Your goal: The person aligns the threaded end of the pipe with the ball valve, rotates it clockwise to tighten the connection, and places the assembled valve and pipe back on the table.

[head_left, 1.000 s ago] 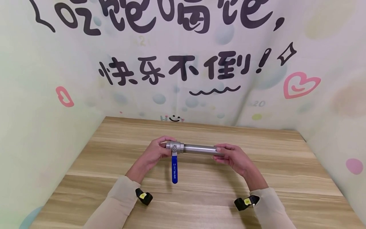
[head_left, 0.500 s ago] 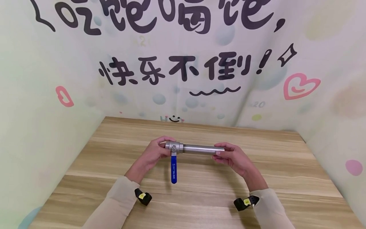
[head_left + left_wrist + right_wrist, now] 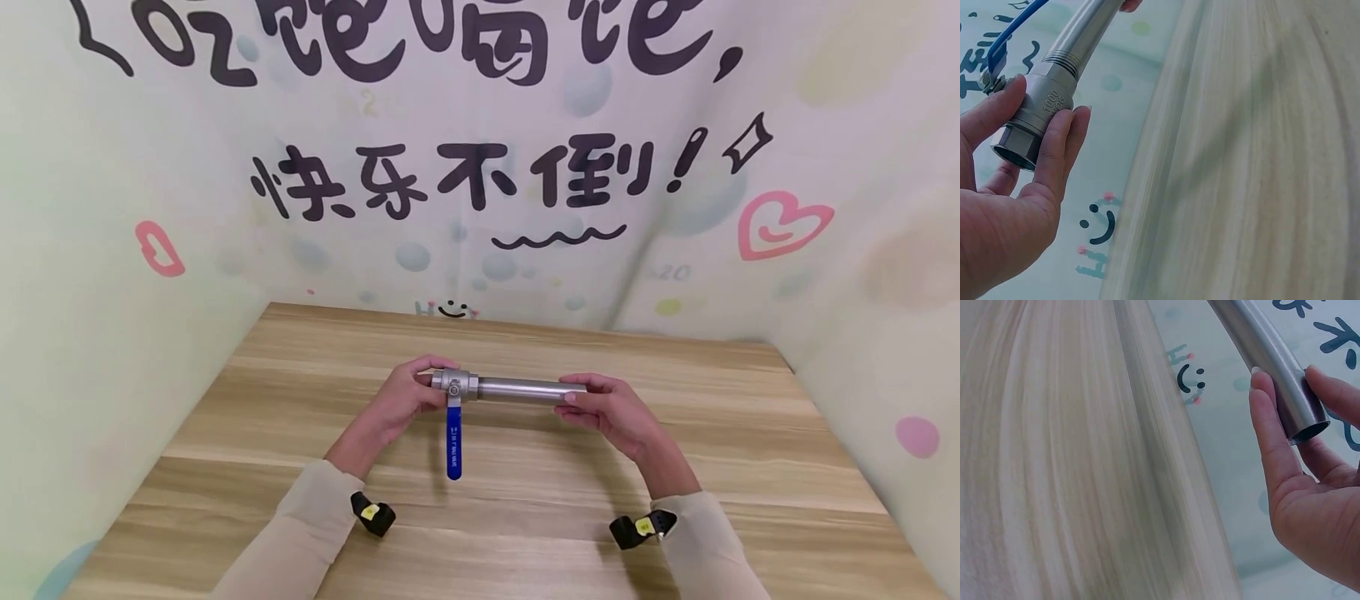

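Note:
A silver ball valve (image 3: 454, 384) with a blue lever handle (image 3: 454, 442) is joined to a straight metal pipe (image 3: 525, 390). Both are held level above the table, the lever pointing toward the person. The left hand (image 3: 405, 400) grips the valve body at its free end; in the left wrist view the thumb and fingers lie on opposite sides of it, and threads (image 3: 1063, 60) show where pipe meets valve. At the other end, the right hand (image 3: 607, 408) pinches the pipe between thumb and fingers. The pipe's open end (image 3: 1310, 432) faces the right palm.
Beneath the hands lies a wood-grain table (image 3: 510, 533). A pale printed cloth wall (image 3: 465, 275) with dark lettering rises behind its far edge. Black wrist cameras sit at the left cuff (image 3: 372, 514) and the right cuff (image 3: 641, 529).
Both hands keep their grip on the valve and pipe, which stay nearly still. The whole head view has shifted very slightly, so everything appears a little further left.

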Available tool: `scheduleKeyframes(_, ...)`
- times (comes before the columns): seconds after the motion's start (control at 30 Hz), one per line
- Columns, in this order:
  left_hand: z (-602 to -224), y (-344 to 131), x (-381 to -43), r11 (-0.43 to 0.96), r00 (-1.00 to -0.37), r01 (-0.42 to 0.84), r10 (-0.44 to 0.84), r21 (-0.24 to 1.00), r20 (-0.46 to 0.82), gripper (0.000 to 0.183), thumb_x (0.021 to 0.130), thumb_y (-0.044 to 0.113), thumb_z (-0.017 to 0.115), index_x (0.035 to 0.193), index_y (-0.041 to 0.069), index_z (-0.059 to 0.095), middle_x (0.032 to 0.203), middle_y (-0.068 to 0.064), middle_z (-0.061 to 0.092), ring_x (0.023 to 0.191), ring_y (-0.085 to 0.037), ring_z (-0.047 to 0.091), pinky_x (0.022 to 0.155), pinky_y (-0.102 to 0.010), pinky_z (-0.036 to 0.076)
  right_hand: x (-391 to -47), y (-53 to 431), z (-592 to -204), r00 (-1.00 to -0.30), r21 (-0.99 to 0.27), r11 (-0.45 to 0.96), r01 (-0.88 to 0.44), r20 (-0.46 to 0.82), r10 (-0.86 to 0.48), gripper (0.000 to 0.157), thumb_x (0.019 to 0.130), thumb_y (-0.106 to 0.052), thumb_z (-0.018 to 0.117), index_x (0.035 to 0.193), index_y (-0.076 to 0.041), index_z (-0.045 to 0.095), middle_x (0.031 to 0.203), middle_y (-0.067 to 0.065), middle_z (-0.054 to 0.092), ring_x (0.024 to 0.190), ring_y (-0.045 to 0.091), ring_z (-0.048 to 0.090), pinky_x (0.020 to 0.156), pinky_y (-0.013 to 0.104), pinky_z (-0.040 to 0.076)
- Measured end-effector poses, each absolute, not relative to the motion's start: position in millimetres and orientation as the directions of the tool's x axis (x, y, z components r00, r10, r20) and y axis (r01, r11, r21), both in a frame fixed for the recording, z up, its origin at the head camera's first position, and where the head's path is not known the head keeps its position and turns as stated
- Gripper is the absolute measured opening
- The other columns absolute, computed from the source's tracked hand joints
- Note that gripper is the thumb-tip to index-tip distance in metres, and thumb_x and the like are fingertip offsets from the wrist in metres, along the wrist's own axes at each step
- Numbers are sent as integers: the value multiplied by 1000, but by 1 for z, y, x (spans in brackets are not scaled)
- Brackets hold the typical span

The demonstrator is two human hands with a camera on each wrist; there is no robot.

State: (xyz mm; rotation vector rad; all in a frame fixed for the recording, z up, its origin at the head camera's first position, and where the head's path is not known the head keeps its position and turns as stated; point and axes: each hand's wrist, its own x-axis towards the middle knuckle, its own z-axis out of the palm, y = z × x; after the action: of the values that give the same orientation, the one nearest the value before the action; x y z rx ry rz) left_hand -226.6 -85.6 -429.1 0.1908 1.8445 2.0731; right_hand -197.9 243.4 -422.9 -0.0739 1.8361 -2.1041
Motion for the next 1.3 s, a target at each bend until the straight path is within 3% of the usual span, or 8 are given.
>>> scheduleKeyframes(0.2, -428, -88, -226, -85, -928, -174, 348, 981, -134, 51, 71, -13, 65, 120, -1, 61, 110, -12, 66, 91, -20, 60, 74, -30, 51, -198, 241, -421, -934, -964, -147, 223, -169, -314, 41, 87, 5, 62, 126, 10, 51, 111, 15, 56, 88, 23, 70, 82, 34, 56)
scheduleKeyframes(0.5, -424, -88, -225, -75, -930, -164, 345, 984, -129, 52, 69, -15, 64, 120, -1, 61, 113, -14, 63, 92, -21, 60, 74, -31, 52, -199, 242, -422, -935, -965, -151, 216, -160, -317, 27, 88, 4, 62, 115, 0, 61, 107, 14, 58, 87, 24, 71, 84, 37, 55)
scheduleKeyframes(0.9, -426, -90, -228, -80, -931, -169, 341, 982, -132, 54, 69, -15, 63, 121, -2, 60, 113, -14, 63, 92, -21, 59, 75, -33, 51, -201, 239, -420, -940, -974, -94, 206, -171, -295, 32, 90, -1, 62, 120, 7, 56, 106, 12, 61, 87, 22, 71, 86, 39, 54)
scheduleKeyframes(1.1, -424, -90, -229, -84, -928, -169, 350, 982, -130, 53, 70, -15, 64, 120, -1, 61, 112, -12, 64, 92, -21, 59, 74, -31, 51, -202, 240, -417, -937, -968, -119, 221, -177, -302, 30, 86, 4, 64, 116, 3, 60, 106, 12, 61, 87, 24, 71, 89, 41, 53)
scheduleKeyframes(1.3, -426, -91, -228, -84, -927, -169, 352, 982, -129, 52, 70, -15, 63, 120, -2, 61, 113, -12, 65, 92, -21, 60, 74, -30, 51, -200, 239, -419, -931, -966, -132, 223, -171, -322, 33, 86, 7, 63, 118, 4, 58, 107, 14, 61, 87, 23, 71, 85, 37, 55)
